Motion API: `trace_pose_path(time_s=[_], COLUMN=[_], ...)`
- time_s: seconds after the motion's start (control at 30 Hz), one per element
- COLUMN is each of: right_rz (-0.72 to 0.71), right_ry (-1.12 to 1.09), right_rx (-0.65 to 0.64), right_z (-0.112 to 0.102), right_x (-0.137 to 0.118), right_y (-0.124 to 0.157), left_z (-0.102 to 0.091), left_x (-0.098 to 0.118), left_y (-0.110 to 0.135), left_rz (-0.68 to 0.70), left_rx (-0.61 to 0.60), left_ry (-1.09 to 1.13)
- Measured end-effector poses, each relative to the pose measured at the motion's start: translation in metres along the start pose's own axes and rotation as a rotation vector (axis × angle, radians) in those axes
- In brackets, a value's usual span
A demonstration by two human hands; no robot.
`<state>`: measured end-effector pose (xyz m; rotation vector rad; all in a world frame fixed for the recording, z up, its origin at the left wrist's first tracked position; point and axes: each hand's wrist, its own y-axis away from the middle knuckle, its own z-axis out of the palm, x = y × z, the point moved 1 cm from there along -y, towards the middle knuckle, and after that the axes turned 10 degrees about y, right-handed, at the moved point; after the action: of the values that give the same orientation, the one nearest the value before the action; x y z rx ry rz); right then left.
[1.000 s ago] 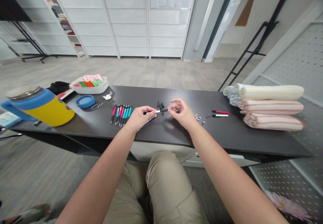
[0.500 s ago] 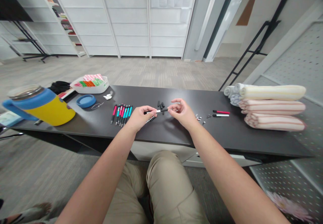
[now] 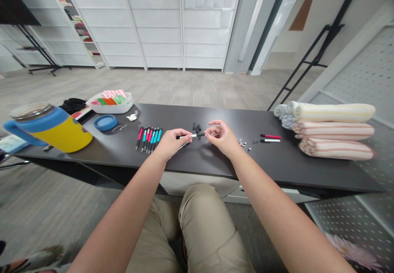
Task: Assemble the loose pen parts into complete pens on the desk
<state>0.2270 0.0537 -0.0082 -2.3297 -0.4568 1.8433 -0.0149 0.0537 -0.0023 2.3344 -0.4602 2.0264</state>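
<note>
A black-and-white pen point(image 3: 193, 135) lies level between my two hands above the dark tabletop. My left hand point(image 3: 172, 142) pinches its left part between thumb and fingers. At the other end, the fingertips of my right hand point(image 3: 221, 137) close on the black grip point(image 3: 200, 134). Just behind the pen lie several short black pen parts point(image 3: 198, 127). Under my left fingers part of another slim pen piece point(image 3: 185, 145) shows. To the left is a row of pink and blue pens point(image 3: 149, 140). Small metallic parts point(image 3: 242, 143) lie right of my right hand.
Farther right are a pink pen barrel point(image 3: 271, 136), a white one point(image 3: 270, 141) and rolled towels point(image 3: 335, 129). A yellow-blue mug point(image 3: 58, 129), a blue lid point(image 3: 105, 122) and a white basket point(image 3: 129, 103) of colourful packets occupy the left. The desk's front edge point(image 3: 197, 172) runs above my knees.
Both hands keep their hold on the pen in nearly the same place. The whole view has shifted very slightly; nothing on the desk has visibly moved.
</note>
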Motion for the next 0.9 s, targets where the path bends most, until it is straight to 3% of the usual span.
trace_pose_path(time_s=[0.9], right_rz=[-0.017], right_ry=[0.019], right_rx=[-0.001], right_z=[0.0015], right_x=[0.0011], right_y=[0.0002], left_z=[0.0008], left_x=[-0.0015], left_y=[-0.0002], left_rz=[-0.027], left_rx=[0.0], left_ry=[0.035])
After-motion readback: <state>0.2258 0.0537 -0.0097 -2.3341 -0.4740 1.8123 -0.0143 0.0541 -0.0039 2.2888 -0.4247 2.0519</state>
